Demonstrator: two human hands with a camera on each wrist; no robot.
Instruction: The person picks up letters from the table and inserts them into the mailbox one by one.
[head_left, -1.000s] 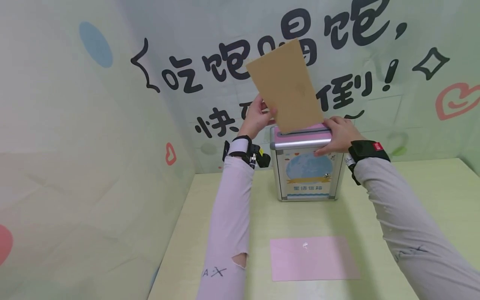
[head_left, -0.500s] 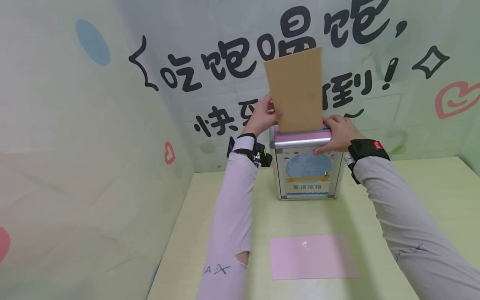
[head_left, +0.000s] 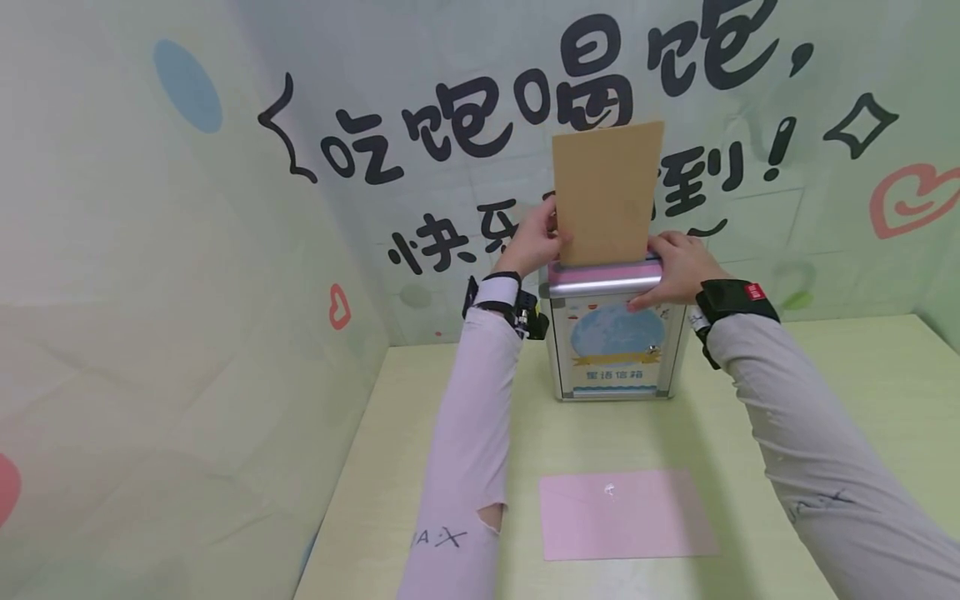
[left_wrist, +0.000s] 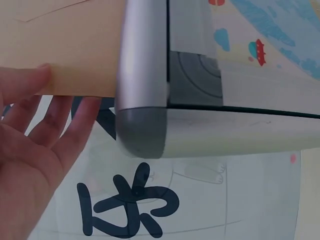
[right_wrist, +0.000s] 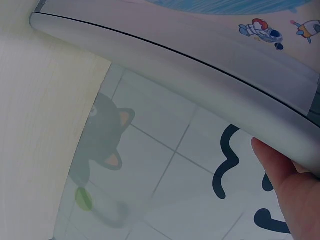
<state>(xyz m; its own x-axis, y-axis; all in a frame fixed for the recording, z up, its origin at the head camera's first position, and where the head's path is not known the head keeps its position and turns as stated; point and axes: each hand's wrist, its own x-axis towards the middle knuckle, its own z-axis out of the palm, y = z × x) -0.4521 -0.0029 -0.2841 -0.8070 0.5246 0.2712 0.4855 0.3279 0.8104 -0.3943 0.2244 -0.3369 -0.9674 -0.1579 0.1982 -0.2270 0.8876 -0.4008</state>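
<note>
A brown paper envelope [head_left: 607,196] stands nearly upright, its lower end in the slot on top of a metal-edged letter box [head_left: 558,333] with a pink lid. My left hand [head_left: 534,240] pinches the envelope's left edge just above the lid. In the left wrist view the thumb lies on the envelope [left_wrist: 80,50], with the fingers behind it. My right hand [head_left: 678,268] grips the box's top right corner, thumb on the front and fingers over the top. Only part of that hand [right_wrist: 295,200] appears in the right wrist view.
A pink sheet or envelope [head_left: 626,517] lies flat on the pale table [head_left: 427,417], in front of the box. Behind the box rises a printed wall [head_left: 450,50] with large black characters. Another wall [head_left: 187,292] borders the table's left side.
The envelope has gone from tilted to nearly upright and shifted right. Less of it shows above the box now, as my left hand moved right and slightly down. My right hand stayed in place.
</note>
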